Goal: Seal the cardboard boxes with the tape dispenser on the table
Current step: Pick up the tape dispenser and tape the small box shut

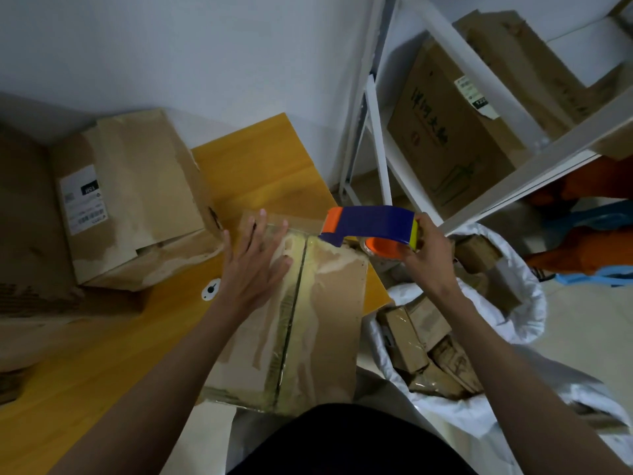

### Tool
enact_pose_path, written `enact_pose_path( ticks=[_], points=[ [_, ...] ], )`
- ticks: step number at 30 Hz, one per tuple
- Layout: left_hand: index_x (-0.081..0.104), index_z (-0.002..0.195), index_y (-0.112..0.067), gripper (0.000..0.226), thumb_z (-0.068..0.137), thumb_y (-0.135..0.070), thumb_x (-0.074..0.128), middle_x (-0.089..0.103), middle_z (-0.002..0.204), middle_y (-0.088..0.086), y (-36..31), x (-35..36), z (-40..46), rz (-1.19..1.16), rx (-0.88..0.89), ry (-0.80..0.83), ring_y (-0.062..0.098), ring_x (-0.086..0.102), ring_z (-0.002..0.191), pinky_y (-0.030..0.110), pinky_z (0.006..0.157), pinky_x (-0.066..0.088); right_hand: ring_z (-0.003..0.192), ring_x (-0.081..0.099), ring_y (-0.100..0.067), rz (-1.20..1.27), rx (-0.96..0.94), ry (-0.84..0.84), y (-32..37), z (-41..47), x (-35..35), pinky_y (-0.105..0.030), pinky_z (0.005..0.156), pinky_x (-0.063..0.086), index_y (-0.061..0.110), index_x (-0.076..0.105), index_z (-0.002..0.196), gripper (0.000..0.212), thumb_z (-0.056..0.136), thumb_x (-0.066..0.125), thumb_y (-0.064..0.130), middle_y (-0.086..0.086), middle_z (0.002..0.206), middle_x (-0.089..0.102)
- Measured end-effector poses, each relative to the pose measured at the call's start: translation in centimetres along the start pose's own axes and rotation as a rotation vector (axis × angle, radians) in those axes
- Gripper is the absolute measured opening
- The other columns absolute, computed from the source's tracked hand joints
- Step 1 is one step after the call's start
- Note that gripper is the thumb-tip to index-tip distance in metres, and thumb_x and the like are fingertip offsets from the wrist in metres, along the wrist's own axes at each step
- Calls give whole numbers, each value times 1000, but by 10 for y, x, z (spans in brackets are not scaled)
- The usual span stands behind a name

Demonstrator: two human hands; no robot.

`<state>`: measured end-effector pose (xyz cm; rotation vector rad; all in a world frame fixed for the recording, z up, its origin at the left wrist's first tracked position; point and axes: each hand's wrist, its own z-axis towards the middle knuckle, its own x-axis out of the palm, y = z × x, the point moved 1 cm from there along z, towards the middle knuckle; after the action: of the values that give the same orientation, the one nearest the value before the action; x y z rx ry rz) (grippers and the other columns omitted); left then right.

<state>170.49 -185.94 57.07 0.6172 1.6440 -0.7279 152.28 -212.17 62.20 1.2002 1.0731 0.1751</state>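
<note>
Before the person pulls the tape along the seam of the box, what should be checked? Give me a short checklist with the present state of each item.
1. Left hand presses flat on the box: ok.
2. Right hand grips the tape dispenser: ok.
3. Dispenser's front end sits at the far end of the centre seam: ok.
4. Flaps closed, meeting at the seam: ok.
5. Tape end stuck to the cardboard: cannot tell.
6. Box fully supported by the table: not ok, its near edge overhangs.

bare wooden table (102, 354) left of the box (325, 320), larger cardboard box (137, 200) blocking far left, shelf frame (513, 176) crowding right
</note>
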Motion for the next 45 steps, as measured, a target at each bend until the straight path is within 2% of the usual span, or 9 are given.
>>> enact_pose_path(
  ticks=[5, 9, 13, 17, 22, 30, 35, 39, 45],
  points=[
    [15, 160, -28, 71, 99, -62, 24, 4, 169, 11, -5, 2, 3, 37, -2, 12, 33, 5, 155, 65, 119, 10, 93, 61, 3, 70, 10, 10, -4, -1, 4, -5, 73, 45, 22, 54, 117, 61, 71, 74, 57, 15, 103, 64],
    [20, 158, -7, 68, 104, -46, 26, 11, 167, 14, -25, -3, 2, 116, 58, -39, 28, 10, 154, 53, 124, 12, 100, 62, -7, 74, 17, 26, -11, -2, 7, -10, 76, 46, 24, 51, 117, 48, 81, 83, 29, 11, 108, 63],
    [12, 161, -19, 64, 103, -40, 28, 8, 168, 11, -50, -5, 5, 35, 20, -18, 41, 11, 152, 59, 121, 7, 99, 58, -3, 65, 20, 28, -15, -1, 5, -2, 73, 43, 24, 53, 117, 45, 84, 81, 15, 23, 105, 57],
    [9, 161, -18, 69, 101, -46, 28, 0, 169, 2, -66, 3, 10, -55, 43, 46, 38, -6, 154, 60, 123, 4, 98, 60, -2, 48, 26, 49, -18, 0, 5, -7, 73, 43, 28, 53, 118, 42, 86, 79, 17, 21, 104, 60],
    [8, 161, -23, 70, 99, -55, 17, 0, 169, -3, -69, 0, 12, -24, 42, 89, 41, -1, 153, 68, 116, 6, 92, 53, 11, 26, 42, 42, -13, 0, 3, 3, 69, 39, 20, 54, 120, 40, 88, 78, 20, 19, 102, 57],
    [6, 161, -27, 71, 100, -61, 20, 1, 169, -6, -67, -2, 13, 42, 16, 111, 38, 7, 153, 74, 113, 15, 94, 63, -8, 28, 38, 45, -23, 0, -21, -19, 75, 48, 24, 56, 114, 48, 75, 80, 38, 8, 105, 66],
    [4, 161, -30, 72, 98, -64, 17, 0, 169, -4, -74, -1, 11, 19, 3, 110, 41, 6, 153, 76, 112, 13, 101, 65, -23, -17, 55, 7, -36, -8, -45, -38, 83, 55, 19, 55, 117, 43, 83, 81, 17, -1, 111, 67],
    [-3, 159, -39, 75, 95, -73, 15, -6, 169, 7, -87, 0, 10, 4, -10, 125, 48, -2, 151, 78, 111, 6, 102, 65, -23, -1, 43, 13, -32, -5, -45, -43, 85, 56, 22, 55, 118, 44, 79, 71, 32, -3, 111, 68],
    [-14, 159, -20, 113, 79, -95, 15, -25, 164, 14, -121, -1, 12, -29, -78, 136, 39, -23, 150, 68, 117, -8, 101, 66, -21, -26, 29, 20, -40, -1, -43, -49, 85, 57, 26, 54, 117, 44, 81, 80, 19, 2, 109, 67]
  ],
)
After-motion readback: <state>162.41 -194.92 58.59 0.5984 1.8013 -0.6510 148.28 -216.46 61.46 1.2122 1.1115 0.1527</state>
